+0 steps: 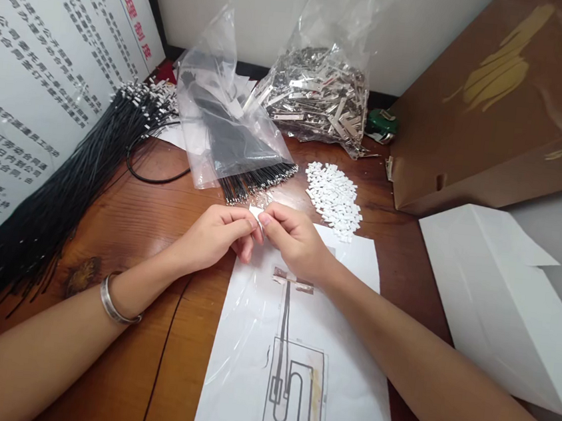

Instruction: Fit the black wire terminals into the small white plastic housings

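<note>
My left hand (223, 234) and my right hand (295, 239) meet at the middle of the view, thumbs and fingertips pinched together. Between them shows a small white piece (255, 215), mostly covered by the fingers, so its kind is unclear. Just beyond the fingertips lie black cords (248, 183) with metal-tipped ends, sticking out of a clear plastic bag (201, 155). A heap of small white plastic pieces (333, 196) rests on the table past my right hand. Beneath both hands is a sheet of paper (244, 367) with a printed line drawing.
Behind stands a clear bag of metal clips (317, 100), beside a green tape measure (381, 125). A thick bundle of black cords (44, 212) leans along the left. At right are a brown box (502, 113) and a folded white card (496, 307) on the wooden table (110, 347).
</note>
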Tool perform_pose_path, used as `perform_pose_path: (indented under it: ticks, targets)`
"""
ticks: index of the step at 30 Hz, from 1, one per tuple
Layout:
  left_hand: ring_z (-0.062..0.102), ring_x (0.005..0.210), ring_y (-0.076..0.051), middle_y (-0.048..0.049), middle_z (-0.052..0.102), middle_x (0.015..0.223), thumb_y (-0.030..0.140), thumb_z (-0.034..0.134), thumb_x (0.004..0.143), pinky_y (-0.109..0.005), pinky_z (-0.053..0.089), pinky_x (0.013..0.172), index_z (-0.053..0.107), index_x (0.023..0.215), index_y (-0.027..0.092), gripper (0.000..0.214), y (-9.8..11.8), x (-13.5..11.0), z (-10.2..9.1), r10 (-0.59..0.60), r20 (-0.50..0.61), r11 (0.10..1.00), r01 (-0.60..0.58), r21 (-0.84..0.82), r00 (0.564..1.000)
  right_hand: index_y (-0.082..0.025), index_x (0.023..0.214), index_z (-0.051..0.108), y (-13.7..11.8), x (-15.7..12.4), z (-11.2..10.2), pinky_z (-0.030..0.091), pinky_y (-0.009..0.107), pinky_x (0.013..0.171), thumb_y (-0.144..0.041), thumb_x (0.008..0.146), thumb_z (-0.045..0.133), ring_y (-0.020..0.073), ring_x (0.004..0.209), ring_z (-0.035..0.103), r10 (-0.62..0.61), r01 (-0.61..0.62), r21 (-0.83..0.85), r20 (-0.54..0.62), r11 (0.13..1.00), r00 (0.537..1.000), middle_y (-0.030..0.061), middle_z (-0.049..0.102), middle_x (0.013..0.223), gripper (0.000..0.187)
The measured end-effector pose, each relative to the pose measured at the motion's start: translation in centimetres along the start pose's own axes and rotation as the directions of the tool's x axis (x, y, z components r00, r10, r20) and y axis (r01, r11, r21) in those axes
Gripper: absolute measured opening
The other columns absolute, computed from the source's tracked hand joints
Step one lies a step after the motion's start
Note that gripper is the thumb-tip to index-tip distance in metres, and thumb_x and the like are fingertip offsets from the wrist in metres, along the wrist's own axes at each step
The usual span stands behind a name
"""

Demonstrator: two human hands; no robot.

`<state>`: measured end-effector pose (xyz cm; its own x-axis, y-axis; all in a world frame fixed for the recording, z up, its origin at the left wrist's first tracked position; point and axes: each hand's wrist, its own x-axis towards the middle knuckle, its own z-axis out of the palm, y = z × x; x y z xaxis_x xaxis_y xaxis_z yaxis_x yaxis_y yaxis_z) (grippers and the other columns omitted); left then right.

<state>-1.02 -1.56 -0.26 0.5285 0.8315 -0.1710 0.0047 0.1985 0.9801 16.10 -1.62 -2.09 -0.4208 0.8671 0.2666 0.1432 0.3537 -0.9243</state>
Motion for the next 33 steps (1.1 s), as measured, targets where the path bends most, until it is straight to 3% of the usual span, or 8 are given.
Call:
perform_pose_path:
  ticks: [5, 14, 20, 26, 33]
  targets:
    - [0.057, 0.046, -0.009, 0.0023, 0.06, 0.049, 0.023, 0.052, 0.078, -0.019, 0.044, 0.051, 0.06, 0.066, 0.014, 0.017, 0.05, 0.03, 0.05, -0.006, -0.007, 1.0, 0.006, -0.004, 1.0, -0.019, 0.067, 0.05, 0.02, 0.06, -0.04, 0.029, 0.028, 0.057, -0.033, 0.096, 0.047, 0.0114, 0.059, 0.039, 0.0, 0.0, 0.015, 0.005, 1.0, 1.0, -0.0039, 0.042, 0.061, 0.033]
    - [0.057, 0.046, -0.009, 0.0019, 0.06, 0.049, 0.023, 0.053, 0.077, -0.02, 0.045, 0.053, 0.061, 0.067, 0.014, 0.016, 0.19, 0.0, 0.12, -0.009, -0.019, 1.0, 0.009, 0.004, 1.0, -0.019, 0.068, 0.051, 0.54, -0.01, -0.01, 0.026, 0.028, 0.051, -0.039, 0.097, 0.047, 0.0107, 0.053, 0.033, 0.083, -0.104, 0.287, 0.084, 0.952, 0.993, -0.0047, 0.039, 0.058, 0.036]
    - [0.057, 0.047, -0.009, 0.0016, 0.06, 0.05, 0.022, 0.052, 0.078, -0.019, 0.044, 0.052, 0.061, 0.066, 0.014, 0.017, 0.17, 0.02, 0.17, -0.02, -0.017, 1.0, 0.02, 0.012, 1.0, -0.02, 0.067, 0.05, 0.37, -0.12, -0.03, 0.028, 0.028, 0.054, -0.041, 0.098, 0.045, 0.0119, 0.058, 0.039, -0.003, 0.001, 0.1, 0.021, 0.995, 1.0, -0.0031, 0.042, 0.061, 0.038]
    - [0.057, 0.046, -0.009, 0.0014, 0.06, 0.049, 0.022, 0.052, 0.077, -0.02, 0.045, 0.052, 0.06, 0.065, 0.014, 0.016, 0.15, 0.02, 0.18, -0.022, -0.026, 1.0, 0.022, 0.008, 0.999, -0.02, 0.066, 0.048, 0.18, -0.14, 0.0, 0.029, 0.028, 0.055, -0.034, 0.097, 0.044, 0.0109, 0.055, 0.037, -0.03, 0.03, -0.06, -0.004, 0.998, 1.0, -0.0045, 0.04, 0.058, 0.034]
    - [0.057, 0.046, -0.01, 0.0011, 0.06, 0.048, 0.022, 0.051, 0.076, -0.02, 0.046, 0.052, 0.059, 0.064, 0.014, 0.017, 0.17, 0.12, 0.29, -0.029, -0.035, 0.999, 0.029, 0.016, 0.999, -0.02, 0.066, 0.048, 0.16, -0.11, -0.02, 0.028, 0.028, 0.055, -0.031, 0.097, 0.043, 0.011, 0.055, 0.037, -0.019, 0.019, -0.072, 0.002, 0.997, 1.0, -0.0045, 0.039, 0.059, 0.032]
